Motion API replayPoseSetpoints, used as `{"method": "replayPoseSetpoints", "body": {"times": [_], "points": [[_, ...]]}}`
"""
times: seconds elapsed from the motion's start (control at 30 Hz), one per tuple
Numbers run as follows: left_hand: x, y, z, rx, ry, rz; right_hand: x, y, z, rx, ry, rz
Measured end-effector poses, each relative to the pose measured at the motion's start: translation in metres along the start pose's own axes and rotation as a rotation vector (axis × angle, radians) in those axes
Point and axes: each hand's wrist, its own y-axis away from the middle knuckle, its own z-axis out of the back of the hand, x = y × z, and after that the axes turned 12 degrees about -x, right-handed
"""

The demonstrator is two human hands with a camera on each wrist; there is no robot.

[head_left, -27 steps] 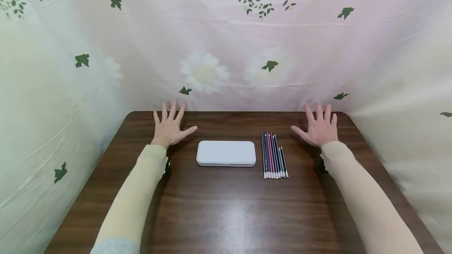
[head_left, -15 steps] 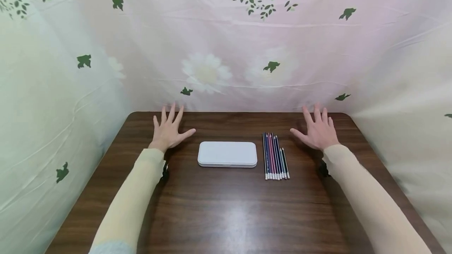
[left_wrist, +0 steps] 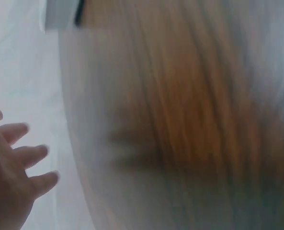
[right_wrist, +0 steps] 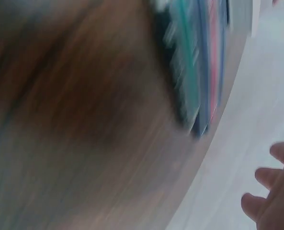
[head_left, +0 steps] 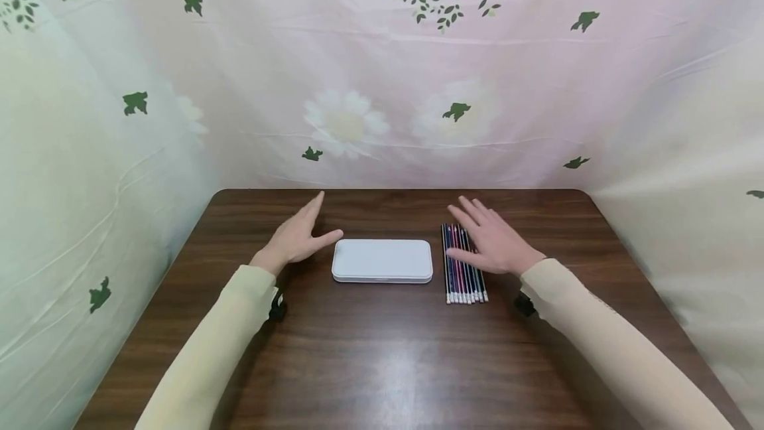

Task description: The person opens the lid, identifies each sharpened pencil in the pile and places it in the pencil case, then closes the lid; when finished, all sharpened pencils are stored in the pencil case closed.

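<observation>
A white, flat case with rounded corners lies closed on the brown table, near its middle. Just right of it several pencils lie side by side, their white eraser ends toward the person. My left hand is beside the case's left end, fingers straight and thumb pointing at its corner; it holds nothing. Over the upper part of the pencils hovers my right hand, fingers extended, hiding some of them; whether it touches them I cannot tell. In the blurred right wrist view the pencils appear beyond the fingers.
The wood-grain table has rounded far corners. A pale cloth with printed leaves, flowers and birds hangs behind the table and along both sides. Dark wrist cameras show under the sleeves.
Both hands have left the table's far edge and moved inward: the left toward the case, the right over the pencils. Case and pencils lie where they were.
</observation>
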Motion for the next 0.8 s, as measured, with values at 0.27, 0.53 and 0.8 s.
{"method": "replayPoseSetpoints", "body": {"times": [0.27, 0.53, 0.8], "points": [[-0.029, 0.014, -0.008, 0.145, 0.022, -0.128, 0.054, -0.015, -0.012, 0.109, -0.067, 0.171], [-0.041, 0.020, -0.018, 0.185, -0.008, -0.229, 0.072, -0.023, -0.027, 0.138, -0.082, 0.244], [-0.043, 0.021, -0.021, 0.177, 0.053, -0.274, 0.073, -0.024, -0.034, 0.133, -0.100, 0.271]]}}
